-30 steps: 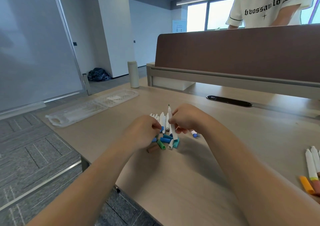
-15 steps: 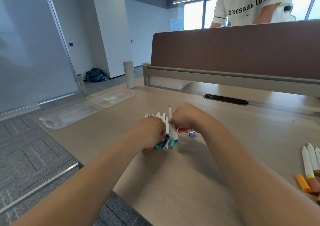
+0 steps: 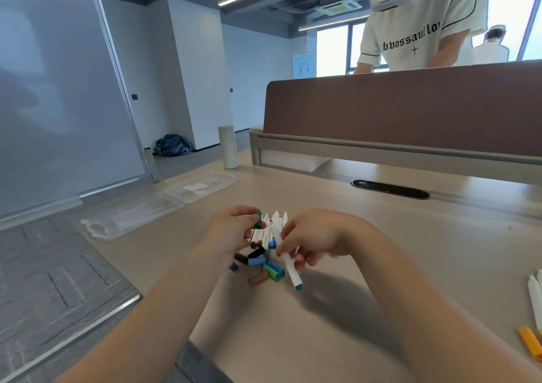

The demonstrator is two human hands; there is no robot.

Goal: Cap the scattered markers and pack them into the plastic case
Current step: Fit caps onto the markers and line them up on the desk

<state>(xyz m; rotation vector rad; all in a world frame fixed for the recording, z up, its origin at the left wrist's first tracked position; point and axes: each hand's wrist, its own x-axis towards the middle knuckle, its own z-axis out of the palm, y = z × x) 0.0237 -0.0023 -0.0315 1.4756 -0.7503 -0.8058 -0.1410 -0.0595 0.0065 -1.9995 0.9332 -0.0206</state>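
1. Your right hand (image 3: 313,236), at centre frame, curls its fingers round a white marker (image 3: 289,265). The marker's teal end plug points toward the lower edge, so the writing end faces your other hand.
2. Your left hand (image 3: 231,233), just left of it, pinches a teal cap (image 3: 258,219) at the fingertips. It is raised near the marker's far end, and the matching colour suggests it is about to be capped.
3. The desk (image 3: 440,250) fills the lower frame and carries everything.
4. The plastic case (image 3: 152,209), at left of centre, lies open and flat, well apart from your hands. No marker shows in it, so packing appears not yet begun.
5. The pile of markers and loose caps (image 3: 254,262) sits between and beneath your hands, within easy reach.
6. The spare markers (image 3: 534,297) and an orange cap (image 3: 529,346) lie at the right edge, awaiting collection.
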